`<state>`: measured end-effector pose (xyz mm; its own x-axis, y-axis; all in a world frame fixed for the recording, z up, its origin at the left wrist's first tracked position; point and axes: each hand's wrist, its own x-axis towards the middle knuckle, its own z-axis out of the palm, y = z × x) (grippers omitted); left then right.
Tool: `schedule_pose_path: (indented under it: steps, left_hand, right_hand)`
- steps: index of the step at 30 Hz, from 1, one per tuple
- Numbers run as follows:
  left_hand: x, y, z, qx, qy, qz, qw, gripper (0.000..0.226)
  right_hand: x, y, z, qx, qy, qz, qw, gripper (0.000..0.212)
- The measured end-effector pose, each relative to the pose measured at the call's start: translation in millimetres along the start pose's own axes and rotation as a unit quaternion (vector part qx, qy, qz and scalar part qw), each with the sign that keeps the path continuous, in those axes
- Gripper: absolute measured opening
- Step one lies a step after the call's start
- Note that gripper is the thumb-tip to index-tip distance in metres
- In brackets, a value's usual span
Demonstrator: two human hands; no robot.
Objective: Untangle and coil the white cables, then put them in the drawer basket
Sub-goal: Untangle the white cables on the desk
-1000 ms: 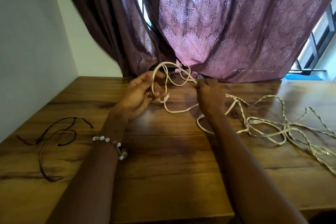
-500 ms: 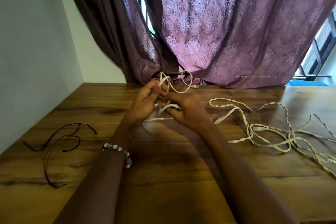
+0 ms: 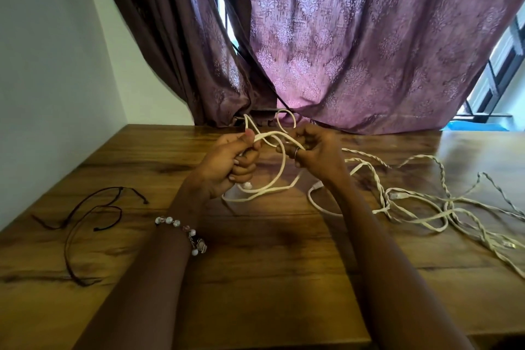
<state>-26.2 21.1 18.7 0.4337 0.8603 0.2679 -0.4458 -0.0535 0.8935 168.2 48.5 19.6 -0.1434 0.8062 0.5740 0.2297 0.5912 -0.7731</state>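
Over the brown wooden table (image 3: 255, 264), our left hand (image 3: 227, 162) and right hand (image 3: 315, 150) both pinch one smooth white cable (image 3: 281, 167), spreading loops to free it from the twisted tangle (image 3: 426, 202).

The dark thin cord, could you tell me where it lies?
The dark thin cord lies loose on the wooden table, far left in the head view, left of the beaded bracelet.

The cables (image 3: 397, 199) are off-white, several twisted into a rope-like pattern, trailing toward three o'clock over the table (image 3: 255, 278), which is warm brown wood with darker grain streaks. At twelve o'clock the curtain (image 3: 355, 37) is mauve-pink with a paler damask motif (darker plum in its left folds). At nine o'clock lies a thin dark maroon cord (image 3: 85, 224). The bracelet (image 3: 181, 231) carries white and pinkish beads.
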Motion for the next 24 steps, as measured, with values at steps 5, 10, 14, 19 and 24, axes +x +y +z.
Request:
schedule_pose_path:
  steps: [5,10,14,19,24]
  left_hand:
    - [-2,15,-4,-0.166,0.014,0.043,0.985,0.042]
    - [-1,14,-11,-0.197,0.041,0.090,0.975,0.040]
    - [1,13,-12,-0.190,0.071,0.120,0.972,0.031]
    - [8,7,-19,-0.089,0.172,0.123,0.973,0.035]
    - [6,10,-24,-0.080,0.205,0.080,0.972,0.044]
  right_hand:
    - [-5,-5,8,0.141,-0.064,0.149,0.977,0.027]
    - [-12,-18,16,0.188,-0.132,0.255,0.939,0.023]
    - [-10,-17,12,0.269,-0.110,0.281,0.915,0.016]
    - [-4,-9,3,0.464,-0.050,0.343,0.816,0.010]
    - [-1,-2,-3,0.422,-0.046,0.343,0.838,0.008]
